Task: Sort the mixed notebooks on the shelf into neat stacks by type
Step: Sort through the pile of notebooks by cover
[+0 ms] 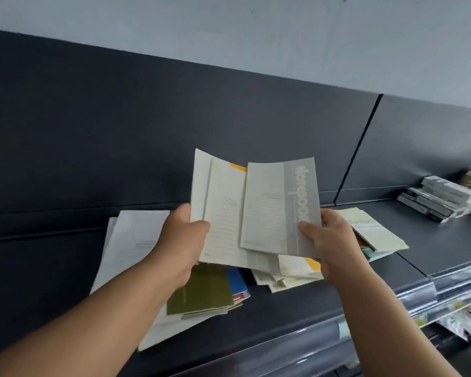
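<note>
Gripping cream notebook [223, 213] at lower left edge with left hand [184, 235], thumb on cover. Pinching grey notebook [278, 208] at lower right corner with right hand [329, 240]. Grey overlapping cream, both raised above shelf [283, 317]. Lying mixed on shelf underneath: green notebook [201, 292], blue notebook [237, 281], large white notebook [131, 240]. Far right: separate stack [441, 200].
</note>
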Available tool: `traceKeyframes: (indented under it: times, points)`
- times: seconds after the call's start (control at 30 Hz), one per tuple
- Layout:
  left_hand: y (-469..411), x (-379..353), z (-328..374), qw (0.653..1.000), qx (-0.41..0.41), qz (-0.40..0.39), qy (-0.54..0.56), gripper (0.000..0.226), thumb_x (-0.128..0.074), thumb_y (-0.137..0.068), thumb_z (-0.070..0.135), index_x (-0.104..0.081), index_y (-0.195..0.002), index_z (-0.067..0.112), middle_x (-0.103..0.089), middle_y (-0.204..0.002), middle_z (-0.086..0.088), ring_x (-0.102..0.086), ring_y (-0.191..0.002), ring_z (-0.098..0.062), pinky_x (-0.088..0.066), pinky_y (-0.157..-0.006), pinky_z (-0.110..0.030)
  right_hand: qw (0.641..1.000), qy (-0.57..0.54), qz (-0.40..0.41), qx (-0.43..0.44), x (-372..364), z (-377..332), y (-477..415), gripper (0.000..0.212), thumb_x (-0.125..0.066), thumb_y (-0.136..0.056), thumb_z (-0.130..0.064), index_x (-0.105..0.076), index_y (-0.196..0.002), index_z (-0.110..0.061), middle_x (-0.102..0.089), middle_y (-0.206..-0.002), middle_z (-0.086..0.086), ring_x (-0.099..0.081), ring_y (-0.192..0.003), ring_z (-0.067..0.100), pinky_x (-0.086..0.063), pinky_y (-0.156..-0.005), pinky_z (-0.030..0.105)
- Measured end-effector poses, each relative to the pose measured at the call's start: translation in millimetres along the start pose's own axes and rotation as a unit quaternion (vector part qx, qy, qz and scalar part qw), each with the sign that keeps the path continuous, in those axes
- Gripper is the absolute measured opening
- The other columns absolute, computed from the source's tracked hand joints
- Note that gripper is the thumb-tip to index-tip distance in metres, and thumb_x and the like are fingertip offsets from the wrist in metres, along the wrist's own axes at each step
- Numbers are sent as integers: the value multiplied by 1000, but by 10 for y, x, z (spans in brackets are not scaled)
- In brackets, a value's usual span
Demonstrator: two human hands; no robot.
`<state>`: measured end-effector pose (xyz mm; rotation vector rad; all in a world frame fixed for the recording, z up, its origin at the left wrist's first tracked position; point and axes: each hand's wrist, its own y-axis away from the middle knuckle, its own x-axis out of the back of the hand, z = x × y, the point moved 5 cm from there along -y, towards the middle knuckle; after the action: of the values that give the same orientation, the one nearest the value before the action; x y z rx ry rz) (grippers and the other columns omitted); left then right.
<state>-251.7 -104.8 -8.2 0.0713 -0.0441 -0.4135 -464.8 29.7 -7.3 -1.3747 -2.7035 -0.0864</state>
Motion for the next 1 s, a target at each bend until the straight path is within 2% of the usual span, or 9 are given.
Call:
traceKeyframes:
  times: [0.13,0.27,0.37,0.47,0.53,0.6,0.7,0.8,1.0]
  points:
    - [-86,-552,9,1000,-4,-7,-11,28,-43,-96,3,-57,-93,27,-65,-94,7,-62,-85,-13,-51,-59,-27,999,28,-2,-20,461,107,-307,18,-60,-90,-2,-63,-96,-19,-70,-99,7,-65,-90,28,-56,-75,43]
    - [-167,-996,-52,999,-3,-19,-38,27,-42,-94,1,-57,-101,23,-65,-98,6,-61,-87,-11,-50,-61,-25,998,34,-13,-45,696,214,-520,19,-58,-92,-1,-63,-94,-19,-69,-90,2,-64,-79,22,-49,-63,31]
    - [-226,-1212,-88,998,-9,-14,-65,31,-42,-93,1,-55,-111,22,-64,-105,5,-59,-86,-8,-48,-60,-23,996,59,-31,-62,745,303,-660,20,-60,-92,-2,-62,-107,-16,-69,-95,3,-64,-83,22,-48,-62,30]
    - [-296,-1275,-128,985,-31,11,-171,28,-44,-91,5,-48,-113,22,-60,-105,4,-56,-83,-9,-46,-59,-25,987,150,-42,-49,713,374,-784,26,-64,-90,-6,-61,-114,-13,-67,-96,-1,-63,-87,20,-49,-64,29]
    - [-345,-1266,-173,959,-52,22,-279,32,-48,-89,9,-45,-118,21,-58,-110,2,-56,-90,-17,-52,-69,-33,967,250,-48,-26,658,407,-817,33,-67,-86,-10,-60,-118,-14,-64,-94,-5,-61,-85,16,-50,-67,30]
    - [-383,-1238,-219,913,-72,38,-401,47,-51,-86,13,-40,-131,20,-53,-127,-2,-49,-111,-25,-49,-89,-41,944,325,-57,-14,598,462,-822,47,-69,-85,-17,-53,-129,-15,-63,-110,-1,-60,-101,21,-50,-83,35]
    - [-345,-1237,-198,859,-89,38,-503,74,-49,-89,22,-9,-151,22,-13,-158,-2,-15,-142,-29,-25,-114,-44,923,378,-64,3,543,474,-807,58,-64,-88,-21,-42,-142,-18,-48,-141,4,-46,-127,27,-39,-101,39]
    - [-330,-1291,-146,826,-132,17,-548,71,-42,-93,25,-3,-152,27,5,-161,1,4,-147,-25,-14,-117,-46,901,424,-91,13,490,466,-801,59,-56,-94,-24,-34,-149,-23,-37,-152,1,-39,-135,27,-37,-109,43]
    - [-313,-1324,-106,804,-155,-10,-575,60,-35,-99,40,-12,-152,27,-1,-162,1,5,-148,-23,-10,-116,-45,867,485,-83,79,379,322,-753,48,-42,-101,-23,-36,-148,-22,-36,-153,-1,-33,-140,26,-32,-113,45]
